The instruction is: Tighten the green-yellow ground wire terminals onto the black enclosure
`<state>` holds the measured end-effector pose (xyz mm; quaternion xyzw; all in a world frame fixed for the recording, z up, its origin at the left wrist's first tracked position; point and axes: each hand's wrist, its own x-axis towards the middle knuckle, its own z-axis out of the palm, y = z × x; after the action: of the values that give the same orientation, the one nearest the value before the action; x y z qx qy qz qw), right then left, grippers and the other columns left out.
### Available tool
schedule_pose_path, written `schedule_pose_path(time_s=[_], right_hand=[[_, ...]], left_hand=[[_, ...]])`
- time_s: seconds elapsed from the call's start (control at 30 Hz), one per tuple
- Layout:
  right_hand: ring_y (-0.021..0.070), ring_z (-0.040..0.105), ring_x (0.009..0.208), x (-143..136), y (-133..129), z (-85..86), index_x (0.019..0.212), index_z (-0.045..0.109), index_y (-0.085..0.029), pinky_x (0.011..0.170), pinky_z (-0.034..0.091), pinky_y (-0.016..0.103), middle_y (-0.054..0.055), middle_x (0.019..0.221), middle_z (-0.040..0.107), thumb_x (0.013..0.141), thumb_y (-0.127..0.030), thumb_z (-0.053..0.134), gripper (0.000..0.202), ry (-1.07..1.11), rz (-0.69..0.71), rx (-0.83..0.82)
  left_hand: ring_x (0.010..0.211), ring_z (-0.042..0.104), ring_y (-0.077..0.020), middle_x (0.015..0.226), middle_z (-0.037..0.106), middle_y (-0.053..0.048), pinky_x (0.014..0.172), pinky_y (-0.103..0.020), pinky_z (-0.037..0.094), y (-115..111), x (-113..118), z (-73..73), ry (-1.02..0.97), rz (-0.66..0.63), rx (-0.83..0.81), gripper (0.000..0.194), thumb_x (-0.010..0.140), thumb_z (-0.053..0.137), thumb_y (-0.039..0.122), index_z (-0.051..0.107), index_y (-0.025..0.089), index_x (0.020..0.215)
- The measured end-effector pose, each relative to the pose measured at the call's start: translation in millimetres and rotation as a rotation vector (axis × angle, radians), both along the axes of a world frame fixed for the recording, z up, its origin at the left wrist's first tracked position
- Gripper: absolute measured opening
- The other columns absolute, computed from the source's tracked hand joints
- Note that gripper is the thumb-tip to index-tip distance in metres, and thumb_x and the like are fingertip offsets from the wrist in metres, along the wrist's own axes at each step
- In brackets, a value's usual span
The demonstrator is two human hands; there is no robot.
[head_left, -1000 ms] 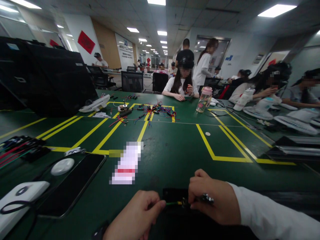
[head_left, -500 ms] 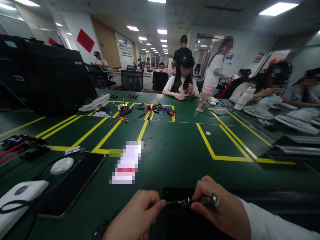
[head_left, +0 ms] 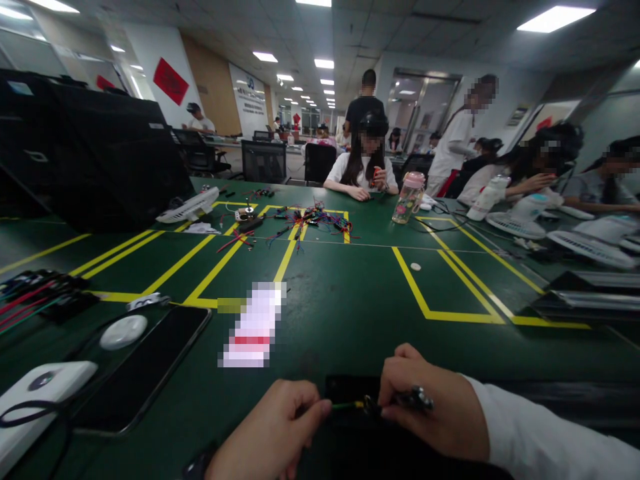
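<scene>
My left hand (head_left: 280,427) is closed, thumb and finger pinching a thin green wire (head_left: 343,405). The wire runs to the right and has a yellow-orange section near its far end. There it meets a small dark, shiny round part (head_left: 369,405), though I cannot tell how the two are joined. My right hand (head_left: 433,407) is closed around a small shiny metal tool (head_left: 423,398), one end of which sticks out past the fingers. Its kind is not clear. Both hands are over a black mat or tray (head_left: 345,387) at the table's near edge.
Left of my hands lie a phone (head_left: 145,373), a white round disc (head_left: 124,332) and a white device (head_left: 55,387) with a cable. Tangled coloured wires (head_left: 313,217) lie farther back. A bottle (head_left: 407,198) stands near a person (head_left: 363,160) seated opposite. Fans (head_left: 517,223) sit right.
My right hand has shifted slightly left and turned, and the metal tool has turned with it. My left hand and the wire are nearly still. A standing person has moved right.
</scene>
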<state>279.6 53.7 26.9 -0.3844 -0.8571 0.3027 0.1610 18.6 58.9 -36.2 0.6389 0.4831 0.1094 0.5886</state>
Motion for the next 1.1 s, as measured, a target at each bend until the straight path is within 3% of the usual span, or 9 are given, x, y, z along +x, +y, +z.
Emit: schedule_pose_path(time_s=[0.2,0.3,0.37,0.57,0.77,0.9,1.1], right_hand=[[0.0152,0.055,0.075,3.8,13.1,4.3,0.084,0.06,-0.02,0.084,0.036,0.038,-0.003,0.078,0.062,0.08,-0.01,0.066,0.012,0.019,0.069,-0.026],[0.019,0.054,0.077,6.3,10.1,9.3,0.085,0.061,-0.02,0.072,0.042,0.033,0.001,0.079,0.06,0.086,-0.018,0.062,0.002,0.019,-0.041,-0.046],[0.0205,0.054,0.077,6.6,3.4,11.9,0.086,0.06,-0.019,0.067,0.043,0.032,0.003,0.081,0.059,0.091,-0.023,0.058,0.007,0.012,-0.142,-0.056],[0.0206,0.056,0.074,-3.4,-21.4,6.2,0.088,0.058,-0.019,0.067,0.045,0.034,0.005,0.086,0.055,0.091,-0.021,0.058,0.004,-0.043,-0.314,-0.071],[0.022,0.053,0.081,-7.3,-22.3,-2.0,0.087,0.056,-0.021,0.067,0.046,0.031,0.003,0.083,0.057,0.086,-0.015,0.062,0.009,-0.053,-0.261,-0.053],[0.0218,0.051,0.082,-6.5,-18.3,-2.1,0.087,0.056,-0.021,0.068,0.044,0.031,0.004,0.083,0.059,0.09,-0.015,0.058,0.007,-0.064,-0.213,-0.036],[0.0168,0.051,0.074,-3.4,-4.6,5.4,0.086,0.055,-0.021,0.082,0.036,0.04,-0.002,0.08,0.061,0.084,-0.008,0.062,0.014,-0.078,-0.049,-0.001]], left_hand=[[0.036,0.045,-0.0084,0.049,0.044,0.008,0.031,-0.014,0.028,-0.3,0.0,0.2,0.011,0.002,-0.01,0.042,0.094,0.044,0.055,0.049,0.019,0.073],[0.036,0.045,-0.0086,0.048,0.043,0.008,0.031,-0.014,0.029,0.1,0.0,1.1,0.009,0.001,-0.011,0.043,0.093,0.045,0.057,0.049,0.019,0.074],[0.036,0.045,-0.0087,0.047,0.043,0.008,0.032,-0.014,0.03,0.3,0.1,2.5,0.005,-0.005,-0.013,0.044,0.093,0.045,0.058,0.049,0.019,0.074],[0.036,0.045,-0.0088,0.049,0.044,0.008,0.032,-0.014,0.029,-0.4,-0.1,5.0,0.011,-0.007,-0.004,0.044,0.093,0.045,0.057,0.05,0.019,0.073],[0.037,0.046,-0.0091,0.049,0.044,0.008,0.032,-0.014,0.029,-1.4,-0.1,3.9,0.022,0.001,-0.014,0.045,0.092,0.045,0.06,0.05,0.019,0.074],[0.037,0.045,-0.0089,0.049,0.044,0.007,0.032,-0.015,0.029,-1.6,-0.1,4.7,0.023,0.01,-0.015,0.047,0.091,0.046,0.062,0.05,0.019,0.073],[0.036,0.044,-0.0085,0.047,0.043,0.008,0.032,-0.014,0.028,-1.8,0.3,4.3,0.017,0.004,-0.007,0.042,0.094,0.044,0.055,0.049,0.019,0.073]])
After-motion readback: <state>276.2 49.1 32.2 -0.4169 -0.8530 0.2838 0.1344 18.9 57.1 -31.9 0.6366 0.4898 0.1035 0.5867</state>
